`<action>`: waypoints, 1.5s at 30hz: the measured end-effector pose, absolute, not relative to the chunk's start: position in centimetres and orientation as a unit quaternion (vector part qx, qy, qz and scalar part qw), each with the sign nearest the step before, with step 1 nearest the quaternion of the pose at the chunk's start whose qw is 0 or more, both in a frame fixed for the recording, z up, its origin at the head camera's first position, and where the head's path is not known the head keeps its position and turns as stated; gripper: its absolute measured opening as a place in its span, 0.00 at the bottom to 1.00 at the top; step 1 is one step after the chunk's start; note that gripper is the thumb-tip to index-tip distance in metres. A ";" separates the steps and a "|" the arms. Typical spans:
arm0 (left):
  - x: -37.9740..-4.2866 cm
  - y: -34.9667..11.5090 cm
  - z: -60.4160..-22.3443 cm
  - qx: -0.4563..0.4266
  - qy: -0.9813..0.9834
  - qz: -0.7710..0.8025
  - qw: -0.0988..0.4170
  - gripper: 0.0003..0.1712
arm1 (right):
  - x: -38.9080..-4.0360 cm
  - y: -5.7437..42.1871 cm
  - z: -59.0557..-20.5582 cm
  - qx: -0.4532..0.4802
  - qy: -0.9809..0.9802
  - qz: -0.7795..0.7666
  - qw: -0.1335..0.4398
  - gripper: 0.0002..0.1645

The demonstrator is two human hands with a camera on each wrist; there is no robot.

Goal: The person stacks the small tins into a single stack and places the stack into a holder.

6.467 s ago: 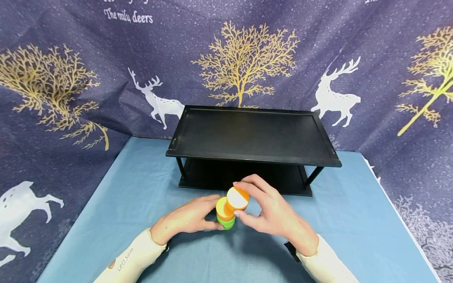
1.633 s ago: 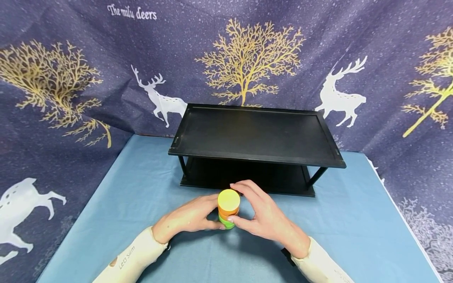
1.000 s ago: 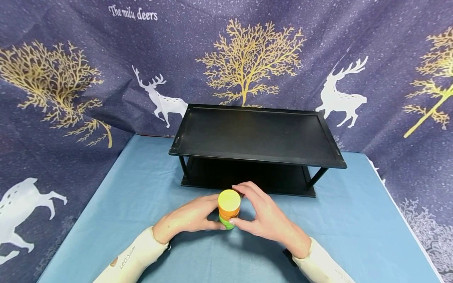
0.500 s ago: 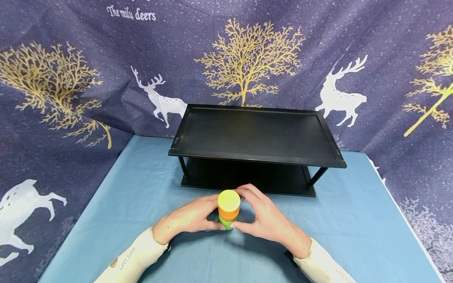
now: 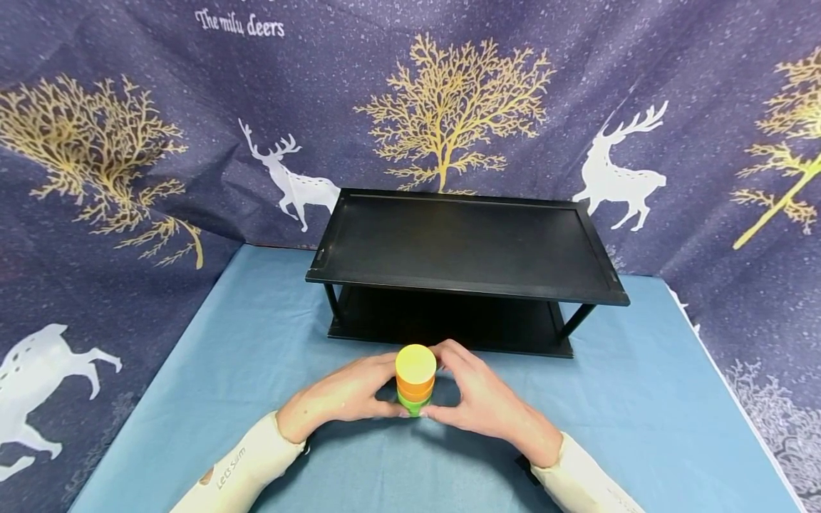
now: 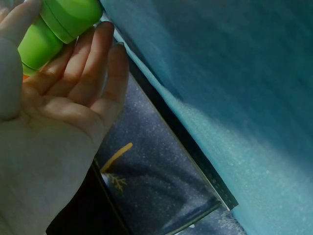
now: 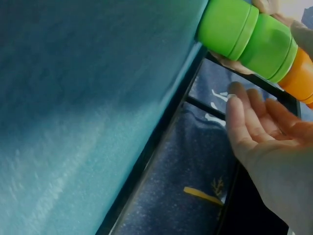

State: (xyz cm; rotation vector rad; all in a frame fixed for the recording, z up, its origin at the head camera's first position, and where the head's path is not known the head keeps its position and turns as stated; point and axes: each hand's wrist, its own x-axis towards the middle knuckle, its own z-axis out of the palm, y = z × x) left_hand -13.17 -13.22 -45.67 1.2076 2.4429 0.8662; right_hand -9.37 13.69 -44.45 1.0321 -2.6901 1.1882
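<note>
A stack of round plastic pieces [image 5: 415, 381] stands upright on the blue cloth, green at the bottom and orange above, with a yellow-looking top face. My left hand [image 5: 349, 392] holds the stack low, its thumb and fingers around the green pieces [image 6: 54, 34]. On the other side my right hand [image 5: 484, 395] curves loosely about the stack, thumb near the lower green part. In the right wrist view, a gap shows between the right hand's fingers [image 7: 254, 115] and the green and orange pieces [image 7: 266, 46]. Whether the right thumb touches them, I cannot tell.
Right behind the stack stands a black two-tier rack [image 5: 462, 246], its lower shelf [image 5: 385, 313] close to both hands. Blue cloth [image 5: 378, 470] covers the table. A dark blue curtain [image 5: 513, 43] with deer and trees hangs at the back.
The orange piece that my right hand held 6.5 s ago now sits on the stack. My right hand has since slid down along the stack's side. The left hand stays in place.
</note>
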 end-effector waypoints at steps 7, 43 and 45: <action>-13.2 -13.2 -45.7 0.421 0.847 0.296 0.134 0.40 | -9.4 13.4 -44.8 0.316 -0.873 0.371 -0.013 0.46; -13.3 -13.1 -45.8 0.406 0.848 0.311 0.136 0.35 | -8.9 12.2 -45.0 0.275 -0.889 0.362 -0.055 0.42; -13.3 -13.1 -45.9 0.406 0.847 0.314 0.136 0.35 | -8.8 12.2 -45.1 0.273 -0.888 0.365 -0.057 0.42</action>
